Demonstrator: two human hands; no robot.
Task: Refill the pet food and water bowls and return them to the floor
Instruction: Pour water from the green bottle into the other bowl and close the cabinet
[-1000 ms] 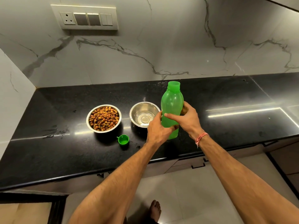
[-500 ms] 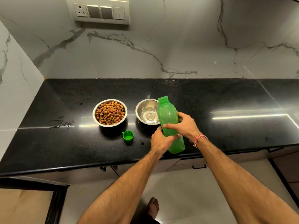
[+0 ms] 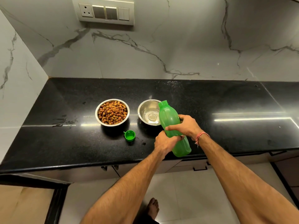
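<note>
1. Gripping the translucent green plastic bottle point(image 3: 169, 120) around its middle, the right hand point(image 3: 188, 126) tilted its open neck over the steel water bowl point(image 3: 146, 113).
2. The left hand point(image 3: 165, 143) clasped its lower body.
3. Its green cap point(image 3: 130, 135) lay just before the kibble-filled steel bowl point(image 3: 112, 112).

White marble-look wall point(image 3: 161, 46) with grey veins behind and to the left, a switch panel point(image 3: 103, 12) with one socket mounted high on it. Glossy black speckled countertop point(image 3: 226, 97) running wall to wall, catching a bright streak of light point(image 3: 250, 118) on the right and a few wet smears point(image 3: 63, 122) on the left. Below, pale cabinet fronts with dark handles point(image 3: 199, 168), light floor tiles point(image 3: 186, 199), and a tan patch framed in black point(image 3: 24, 206) at lower left.
</note>
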